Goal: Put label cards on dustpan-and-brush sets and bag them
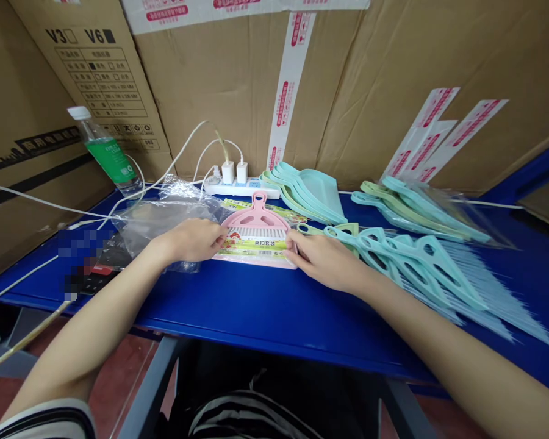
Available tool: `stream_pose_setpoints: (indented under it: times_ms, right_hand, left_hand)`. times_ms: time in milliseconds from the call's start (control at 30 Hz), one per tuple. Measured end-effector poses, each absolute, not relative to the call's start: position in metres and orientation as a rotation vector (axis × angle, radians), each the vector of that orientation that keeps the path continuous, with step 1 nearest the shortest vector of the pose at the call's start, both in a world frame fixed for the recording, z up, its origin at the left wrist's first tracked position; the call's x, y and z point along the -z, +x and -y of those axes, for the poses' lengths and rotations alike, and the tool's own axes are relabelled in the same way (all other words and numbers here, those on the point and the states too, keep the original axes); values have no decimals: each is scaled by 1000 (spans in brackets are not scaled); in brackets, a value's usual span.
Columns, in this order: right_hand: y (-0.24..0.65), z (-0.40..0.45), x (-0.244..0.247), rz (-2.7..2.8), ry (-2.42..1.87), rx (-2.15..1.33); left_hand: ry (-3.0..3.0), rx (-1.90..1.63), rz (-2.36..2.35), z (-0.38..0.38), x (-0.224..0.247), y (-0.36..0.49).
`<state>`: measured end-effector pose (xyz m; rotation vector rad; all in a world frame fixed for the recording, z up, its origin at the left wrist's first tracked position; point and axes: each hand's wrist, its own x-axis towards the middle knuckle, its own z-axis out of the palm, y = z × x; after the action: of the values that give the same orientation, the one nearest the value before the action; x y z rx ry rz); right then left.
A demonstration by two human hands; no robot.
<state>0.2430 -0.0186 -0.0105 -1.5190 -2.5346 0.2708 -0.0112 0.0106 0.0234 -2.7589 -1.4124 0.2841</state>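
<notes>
A pink dustpan-and-brush set lies on the blue table before me, handle end pointing away. Its pale bristles show above a yellow-green printed label card, and the pan's pink rim shows below the card. My left hand has its fingers closed at the set's left edge. At the right edge, my right hand pinches with thumb and fingers. Exactly which layer each hand grips, card or pan, is partly hidden by the fingers. Crumpled clear plastic bags lie beside and beyond my left hand.
Several turquoise and green brushes lie at right. Stacked dustpans and more bagged ones are behind. A power strip with white chargers, loose cables and a tilted bottle stand at the back. Cardboard walls the rear.
</notes>
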Motion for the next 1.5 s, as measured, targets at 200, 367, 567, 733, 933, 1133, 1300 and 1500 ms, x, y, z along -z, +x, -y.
stream_pose_setpoints:
  times_ms: [200, 367, 567, 733, 933, 1133, 1300, 1500]
  right_hand:
    - [245, 18, 11, 2454, -1525, -410]
    - [245, 18, 12, 2446, -1521, -394]
    - [245, 18, 12, 2458, -1519, -379]
    - [244, 19, 8, 2437, -1554, -402]
    - [245, 18, 7, 2426, -1548, -430]
    - [246, 19, 9, 2467, -1505, -423]
    - [245, 20, 8, 2481, -1511, -406]
    - [244, 20, 6, 2497, -1552, -427]
  left_hand:
    - [-2721, -355, 1454, -10, -24, -9]
    - [-2734, -336, 1452, -10, -24, -9]
    - [-2702, -401, 1517, -10, -25, -7]
    - [-2729, -342, 1443, -11, -24, -10]
    - [-2699, -427, 1527, -9, -26, -5]
    - [-2724, -338, 1448, -11, -23, -10]
    - [-2745, -285, 1398, -12, -19, -13]
    - [-2728, -314, 1434, -12, -21, -11]
